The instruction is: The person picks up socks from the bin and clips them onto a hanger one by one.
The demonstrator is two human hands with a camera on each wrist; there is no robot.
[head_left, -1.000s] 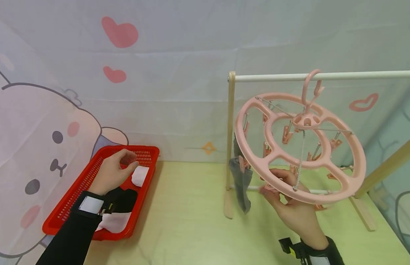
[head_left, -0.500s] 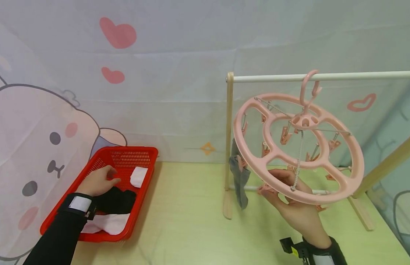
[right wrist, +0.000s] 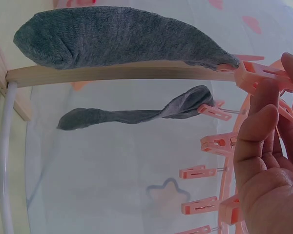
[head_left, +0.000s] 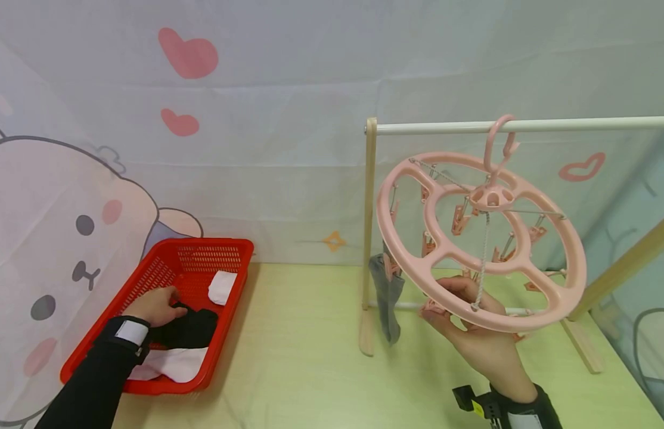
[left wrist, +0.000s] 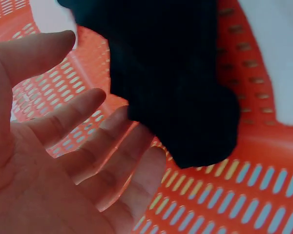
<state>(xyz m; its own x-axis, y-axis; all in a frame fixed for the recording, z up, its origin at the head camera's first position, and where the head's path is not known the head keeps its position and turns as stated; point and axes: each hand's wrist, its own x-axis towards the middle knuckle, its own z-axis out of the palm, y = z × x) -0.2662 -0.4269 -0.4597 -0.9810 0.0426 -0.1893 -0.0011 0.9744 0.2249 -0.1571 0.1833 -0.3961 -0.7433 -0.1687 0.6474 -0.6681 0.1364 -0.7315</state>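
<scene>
My left hand (head_left: 152,307) is inside the red basket (head_left: 160,387), beside a black sock (head_left: 189,328). In the left wrist view, its fingers are loosely extended, with the fingertips right at the sock's edge (left wrist: 176,97). My right hand (head_left: 484,345) is under the near rim of a round pink sock hanger (head_left: 577,256). Its thumb and fingers pinch a pink clothespin (right wrist: 256,75). A grey sock (right wrist: 112,36) hangs near that clothespin, and a second grey sock (right wrist: 132,117) hangs from another clip behind.
A white sock (head_left: 222,288) and a pale pinkish-white sock (head_left: 173,363) lie in the basket. The hanger tilts, hooked over a white bar (head_left: 579,125) on a wooden rack post (head_left: 368,238). Several pink clips (head_left: 461,220) dangle from it. Behind stands a printed backdrop (head_left: 284,196).
My left hand has moved down and toward me within the basket, from above the socks to the black sock. The right hand keeps its pinch under the hanger's rim.
</scene>
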